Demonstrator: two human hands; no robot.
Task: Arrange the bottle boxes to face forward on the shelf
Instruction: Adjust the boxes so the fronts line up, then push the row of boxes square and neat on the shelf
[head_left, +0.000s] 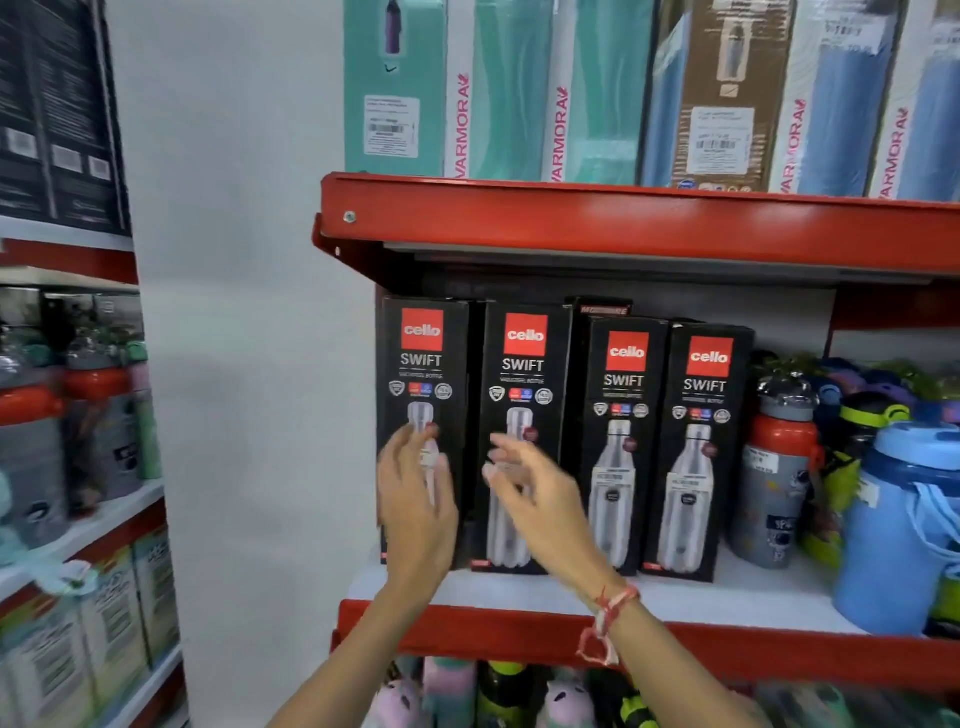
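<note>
Both blurred hands hide the lower leftmost box (422, 395) front.

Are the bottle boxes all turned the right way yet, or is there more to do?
Nearly done: four black Cello Swift bottle boxes show their fronts on the white shelf. The left hand and right hand hover open by the leftmost two. A dark box behind may need checking.
</note>
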